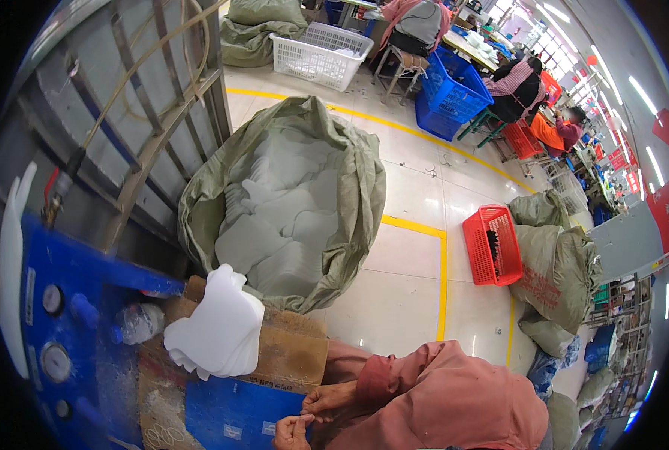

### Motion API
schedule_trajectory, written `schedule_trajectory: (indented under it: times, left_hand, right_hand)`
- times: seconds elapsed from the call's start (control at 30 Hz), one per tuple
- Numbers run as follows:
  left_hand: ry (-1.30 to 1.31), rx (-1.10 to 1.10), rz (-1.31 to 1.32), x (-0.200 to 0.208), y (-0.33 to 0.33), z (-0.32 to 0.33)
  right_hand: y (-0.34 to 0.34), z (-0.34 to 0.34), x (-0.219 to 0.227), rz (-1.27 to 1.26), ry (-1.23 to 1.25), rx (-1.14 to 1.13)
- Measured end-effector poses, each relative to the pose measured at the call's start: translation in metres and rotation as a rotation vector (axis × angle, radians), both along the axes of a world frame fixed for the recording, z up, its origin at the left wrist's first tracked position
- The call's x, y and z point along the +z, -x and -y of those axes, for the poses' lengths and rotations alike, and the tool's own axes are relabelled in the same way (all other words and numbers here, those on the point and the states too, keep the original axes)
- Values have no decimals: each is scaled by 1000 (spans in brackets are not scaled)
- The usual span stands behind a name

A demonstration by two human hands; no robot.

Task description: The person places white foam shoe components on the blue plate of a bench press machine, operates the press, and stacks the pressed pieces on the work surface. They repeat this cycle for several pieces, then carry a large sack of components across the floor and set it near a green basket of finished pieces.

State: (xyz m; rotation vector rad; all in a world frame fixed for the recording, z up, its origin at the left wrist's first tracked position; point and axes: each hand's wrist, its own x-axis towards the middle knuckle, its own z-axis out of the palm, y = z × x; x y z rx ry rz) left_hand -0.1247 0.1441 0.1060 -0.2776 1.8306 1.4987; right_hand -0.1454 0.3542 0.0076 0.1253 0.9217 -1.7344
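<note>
At the bottom of the head view, my right hand (330, 400) comes out of a pink-red sleeve with its fingers pinched together. My left hand (293, 433), cut off by the lower edge, is pinched too, and its fingertips almost meet those of the right. Whatever they hold, if anything, is too small to make out. Just beyond them, a stack of white flat cut-out pieces (218, 326) with lobed edges lies on brown cardboard (293, 352). A blue panel (229, 412) is beside my hands. Farther off stands an open green woven sack (364, 195) full of similar white pieces (282, 217).
To the left are a blue machine (102, 300) with gauges, a clear plastic bottle (141, 323) and a metal frame (143, 172). A red basket (492, 247) and stuffed sacks (552, 270) stand at right. Farther back are a white basket (319, 56), blue crates (454, 90) and seated people.
</note>
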Motion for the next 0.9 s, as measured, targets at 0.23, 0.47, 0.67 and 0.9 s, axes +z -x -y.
schedule_trajectory:
  times: [0.23,0.47,0.67,0.9]
  left_hand:
    - [-100,71,-58,90,22,-50]
    - [-195,-15,-186,121,28,-67]
    - [-320,-124,-202,126,21,-78]
    - [-200,-519,-170,107,48,-116]
  right_hand:
    - [15,-54,88,-10,-122,-140]
    - [9,-93,140,-58,-278,-309]
    - [-20,-125,156,-109,-403,-471]
    - [-57,-173,152,-127,-427,-704]
